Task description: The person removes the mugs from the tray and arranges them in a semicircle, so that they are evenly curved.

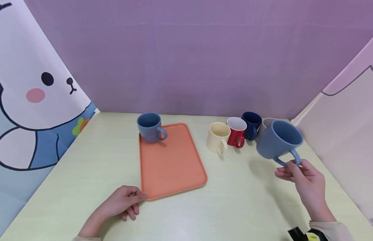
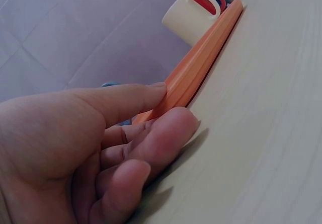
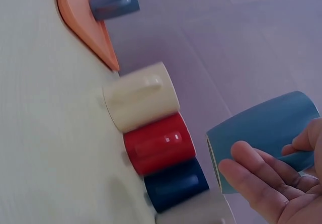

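My right hand (image 1: 309, 180) pinches the handle of a blue mug (image 1: 276, 140), holding it tilted above the table, its shadow falling below. In the right wrist view, thumb and fingers close on the handle of this mug (image 3: 266, 126). At the near left corner of an orange tray (image 1: 171, 164), my left hand (image 1: 123, 202) grips the edge. Its thumb lies on the rim of the tray (image 2: 201, 58) in the left wrist view, with the other fingers curled beneath and beside it. A second blue mug (image 1: 149, 129) stands upright on the tray's far left corner.
Right of the tray stand a cream mug (image 1: 217, 139), a red mug (image 1: 233, 136), a dark blue mug (image 1: 251, 127) and a greyish mug (image 1: 266, 123), partly hidden behind the held one. A purple backdrop (image 1: 189, 60) rises behind the table (image 1: 228, 211).
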Demonstrator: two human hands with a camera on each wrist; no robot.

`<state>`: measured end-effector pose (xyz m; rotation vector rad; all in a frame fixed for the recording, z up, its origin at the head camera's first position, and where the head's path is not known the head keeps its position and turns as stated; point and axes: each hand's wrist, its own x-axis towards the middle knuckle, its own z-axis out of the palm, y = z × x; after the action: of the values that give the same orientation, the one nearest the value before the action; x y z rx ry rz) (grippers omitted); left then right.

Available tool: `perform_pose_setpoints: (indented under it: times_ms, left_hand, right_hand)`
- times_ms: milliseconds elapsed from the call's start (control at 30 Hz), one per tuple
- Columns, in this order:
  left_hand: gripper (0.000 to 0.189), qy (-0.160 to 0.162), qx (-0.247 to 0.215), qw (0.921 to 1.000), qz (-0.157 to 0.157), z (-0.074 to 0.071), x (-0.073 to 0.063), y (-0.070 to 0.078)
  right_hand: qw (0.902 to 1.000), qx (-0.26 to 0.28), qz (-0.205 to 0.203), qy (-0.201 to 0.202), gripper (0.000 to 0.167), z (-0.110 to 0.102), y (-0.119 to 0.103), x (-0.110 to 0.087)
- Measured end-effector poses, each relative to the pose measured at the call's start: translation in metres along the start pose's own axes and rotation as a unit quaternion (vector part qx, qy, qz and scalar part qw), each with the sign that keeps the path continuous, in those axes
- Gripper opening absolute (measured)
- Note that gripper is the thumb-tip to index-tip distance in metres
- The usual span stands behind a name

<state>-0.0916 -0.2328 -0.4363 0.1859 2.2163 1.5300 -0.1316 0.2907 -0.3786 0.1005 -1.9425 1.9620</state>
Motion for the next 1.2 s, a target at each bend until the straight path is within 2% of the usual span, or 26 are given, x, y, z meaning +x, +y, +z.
perform_pose_setpoints:
  times_ms: [333, 533, 667, 967, 1200]
  left_hand:
    - [0.033, 0.0, 0.0, 1.0, 0.0, 0.0, 0.0, 0.0]
    - [0.033, -0.001, 0.001, 1.0, 0.002, 0.0, -0.001, 0.002]
    - [0.034, 0.0, 0.001, 1.0, 0.002, 0.0, -0.001, 0.002]
    - [0.033, 0.001, 0.003, 1.0, 0.004, 0.0, -0.001, 0.002]
    - [0.033, 0.001, 0.001, 1.0, 0.002, 0.001, -0.001, 0.0]
  right_hand:
    - [0.9966, 0.037, 0.028, 0.067, 0.009, -0.022, 0.006, 0.003]
    - [0.9894, 0.056, 0.041, 0.127, 0.012, -0.036, 0.007, 0.006]
    - [0.9858, 0.063, 0.046, 0.149, 0.015, -0.045, 0.007, 0.008]
    - [0.9846, 0.048, 0.07, 0.153, 0.019, -0.061, 0.017, 0.013]
    - [0.9879, 0.049, 0.088, 0.118, 0.019, -0.072, 0.031, 0.019]
